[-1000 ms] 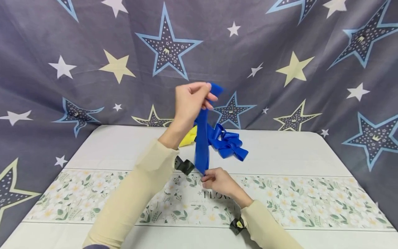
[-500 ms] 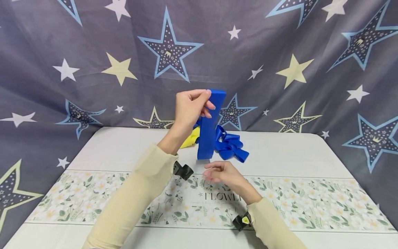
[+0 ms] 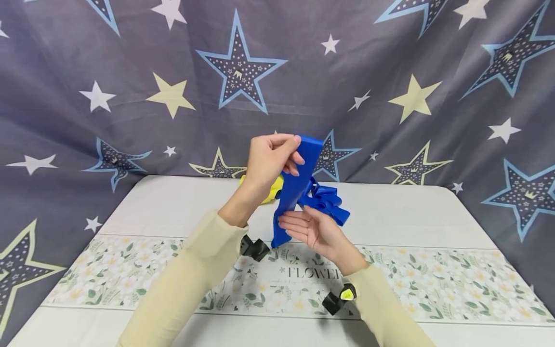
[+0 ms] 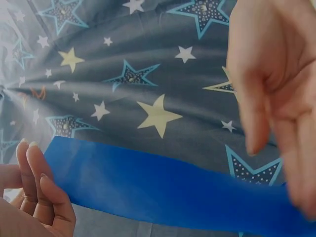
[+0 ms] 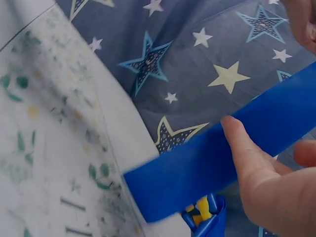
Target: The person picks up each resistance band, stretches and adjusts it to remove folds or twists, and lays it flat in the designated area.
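The blue strip (image 3: 295,187) hangs above the surface (image 3: 412,212), its top end clamped between the fingers of the left hand (image 3: 273,156), while the fingers of the right hand (image 3: 323,236) lie straight across its lower part without curling round it. Since that one pinch seems to carry the strip, a slackening there could let it fall; the loose lower end might also twist, or swing far and right into the looped blue ribbon (image 3: 327,198) and snag.
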Available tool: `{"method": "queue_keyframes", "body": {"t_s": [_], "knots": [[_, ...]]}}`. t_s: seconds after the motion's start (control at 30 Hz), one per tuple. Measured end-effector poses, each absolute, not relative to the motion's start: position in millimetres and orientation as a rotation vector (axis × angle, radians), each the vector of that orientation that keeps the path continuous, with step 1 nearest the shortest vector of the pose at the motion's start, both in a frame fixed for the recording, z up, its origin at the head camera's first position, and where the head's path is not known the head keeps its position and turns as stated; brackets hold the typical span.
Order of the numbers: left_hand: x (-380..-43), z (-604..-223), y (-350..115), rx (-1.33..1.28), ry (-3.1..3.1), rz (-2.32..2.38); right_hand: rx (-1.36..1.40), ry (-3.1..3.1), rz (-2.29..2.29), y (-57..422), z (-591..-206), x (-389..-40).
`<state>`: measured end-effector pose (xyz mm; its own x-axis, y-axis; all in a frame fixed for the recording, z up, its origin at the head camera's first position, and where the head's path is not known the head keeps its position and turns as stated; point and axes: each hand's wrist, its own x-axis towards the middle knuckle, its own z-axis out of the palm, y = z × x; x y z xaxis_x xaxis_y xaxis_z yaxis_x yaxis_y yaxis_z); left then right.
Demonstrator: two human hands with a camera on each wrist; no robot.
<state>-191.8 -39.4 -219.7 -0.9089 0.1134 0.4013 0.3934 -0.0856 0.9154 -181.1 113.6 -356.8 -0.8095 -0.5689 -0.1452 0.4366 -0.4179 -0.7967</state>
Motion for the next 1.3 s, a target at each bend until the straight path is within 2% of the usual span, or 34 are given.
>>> {"method": "queue_keyframes", "body": {"t_s": [0.33, 0.6, 1.3], "knots": [[-161.1, -238.4, -44.4, -0.540, -2.043, -2.216, -0.223, 0.926, -2.423, 118.1, -344.4, -196.5], [-138.1, -268.7, -54.5, -0.468, -2.138, -2.281, -0.081, 1.015, -2.509, 123.0, -334.6, -203.7], [-116.6, -345.3, -76.3, -0.059, -2.438, -2.305, -0.168, 1.212, -2.478, 130.4, -320.0, -207.1]]}}
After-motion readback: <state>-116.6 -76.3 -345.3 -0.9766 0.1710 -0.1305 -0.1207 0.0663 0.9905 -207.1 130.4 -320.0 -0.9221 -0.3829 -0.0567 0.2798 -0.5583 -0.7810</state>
